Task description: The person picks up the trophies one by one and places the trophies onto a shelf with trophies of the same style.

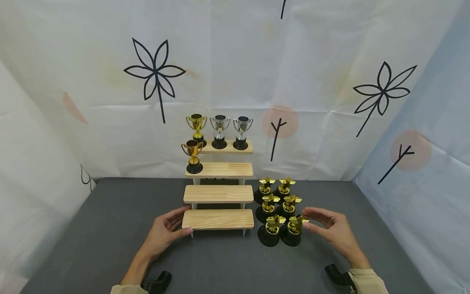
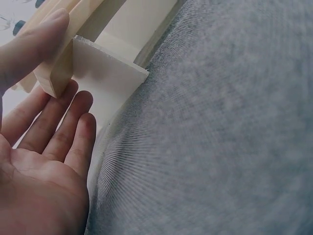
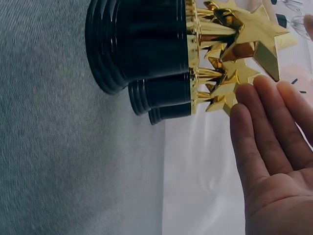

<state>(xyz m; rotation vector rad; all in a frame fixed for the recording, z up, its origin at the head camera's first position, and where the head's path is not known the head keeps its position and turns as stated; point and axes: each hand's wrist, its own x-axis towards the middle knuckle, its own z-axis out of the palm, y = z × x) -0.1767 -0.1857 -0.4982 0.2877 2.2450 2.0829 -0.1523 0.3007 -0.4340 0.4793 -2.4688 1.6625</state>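
Note:
A stepped wooden display stand [image 1: 218, 219] with white supports rises in the middle of the table. My left hand [image 1: 163, 234] is at the left end of its lowest board; in the left wrist view the thumb lies over the board's end [image 2: 58, 81] and the loosely extended fingers reach beneath it. Right of the stand, several gold star trophies [image 1: 293, 229] on black bases stand in two columns. Beside the front right one is my right hand [image 1: 335, 232], thumb apart. In the right wrist view its straight fingers lie close to a gold star [image 3: 254, 36]; contact is unclear.
On the top board stand a gold cup trophy [image 1: 197, 124] and two silver cup trophies [image 1: 219, 125]. A bronze-gold cup trophy [image 1: 193, 152] sits at the left of the board below. Behind the dark grey table [image 1: 110, 228] hangs a white patterned cloth [image 1: 227, 61].

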